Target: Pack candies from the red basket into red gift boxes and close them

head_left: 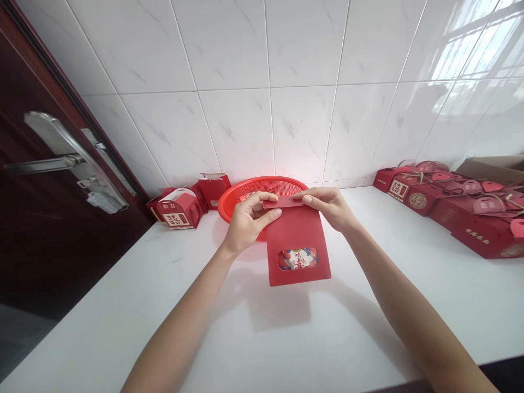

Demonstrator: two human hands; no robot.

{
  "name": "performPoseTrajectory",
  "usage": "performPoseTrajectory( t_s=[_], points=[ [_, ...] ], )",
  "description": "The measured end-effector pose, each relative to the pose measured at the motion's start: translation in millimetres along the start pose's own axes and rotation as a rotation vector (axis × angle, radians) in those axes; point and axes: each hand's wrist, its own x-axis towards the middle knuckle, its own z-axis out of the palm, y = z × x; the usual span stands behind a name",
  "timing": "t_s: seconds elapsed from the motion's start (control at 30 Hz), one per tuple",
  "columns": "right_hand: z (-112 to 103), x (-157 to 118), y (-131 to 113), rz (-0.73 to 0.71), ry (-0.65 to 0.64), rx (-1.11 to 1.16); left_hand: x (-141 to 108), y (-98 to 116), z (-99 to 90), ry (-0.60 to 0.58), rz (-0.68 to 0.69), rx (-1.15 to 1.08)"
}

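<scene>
A flat red paper gift bag (297, 232) is held up above the white table, between both hands. Through the cut-out window near its lower edge, a colourful printed piece with Chinese characters shows. My left hand (249, 221) pinches the bag's upper left corner, thumb in front. At the upper right, my right hand (327, 206) grips the narrow folded flap (286, 202) along the top edge. Small dark holes are visible in that flap. Behind the bag stands a red plastic basket (229, 199), partly hidden by the hands; red printed items lie inside it.
Small red gift boxes (178, 210) stand at the back left beside the dark door (36, 218). Several more red boxes (442, 202) are lined up at the right, before an open cardboard box (491, 166). A tiled wall (233, 125) closes off the white table (172, 289) behind.
</scene>
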Motion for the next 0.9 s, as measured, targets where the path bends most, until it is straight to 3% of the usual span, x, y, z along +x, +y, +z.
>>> performPoseTrajectory(
  t_s=[0.27,0.4,0.9],
  points=[
    [2.6,0.0,-4.4,0.150,-0.045,0.043,-0.2,-3.1,2.1,-0.015,0.010,-0.001],
    [2.4,0.3,-6.2,0.133,-0.035,0.042,1.0,-3.0,1.1,-0.068,-0.035,-0.022],
    [4.8,1.3,-8.8,0.037,-0.028,0.025,4.6,-6.2,0.4,-0.098,-0.027,-0.124]
  ],
)
